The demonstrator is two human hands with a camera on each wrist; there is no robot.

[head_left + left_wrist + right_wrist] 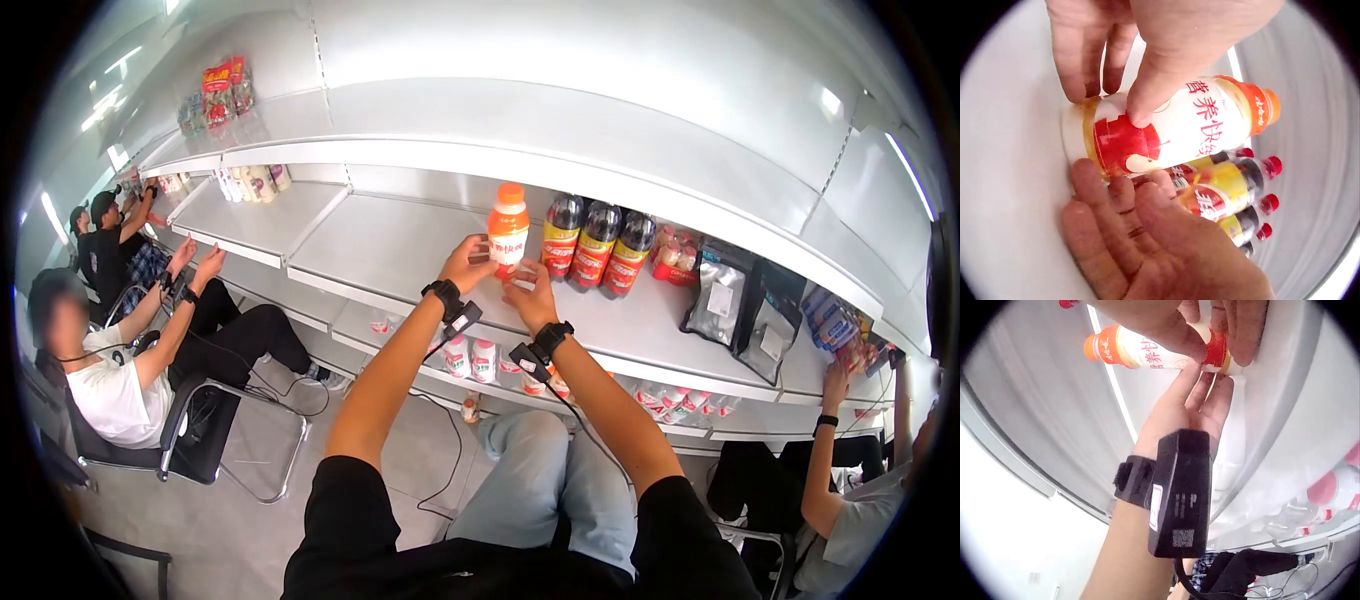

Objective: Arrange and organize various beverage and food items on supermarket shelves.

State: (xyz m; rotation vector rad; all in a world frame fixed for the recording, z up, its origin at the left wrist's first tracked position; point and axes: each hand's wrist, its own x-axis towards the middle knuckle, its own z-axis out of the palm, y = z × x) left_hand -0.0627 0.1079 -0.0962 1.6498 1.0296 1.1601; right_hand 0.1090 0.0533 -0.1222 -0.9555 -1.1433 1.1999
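An orange-capped bottle (508,240) with a white and red label stands upright at the shelf's front. My left hand (468,266) grips its lower part; in the left wrist view, the left thumb lies across the label of the bottle (1179,125), with fingers round the far side. My right hand (530,296) is at the base, its palm uncurled in the left wrist view and its fingertips at the bottle's edge. Beside it stand dark bottles (597,243) with red and yellow labels.
Black and clear packages (716,290) stand farther right, past small red-labelled bottles (675,254). White-and-pink bottles (483,360) sit on the shelf below. An upper shelf edge (400,159) overhangs. Seated people (120,380) are at left and right; cables hang from both wrists.
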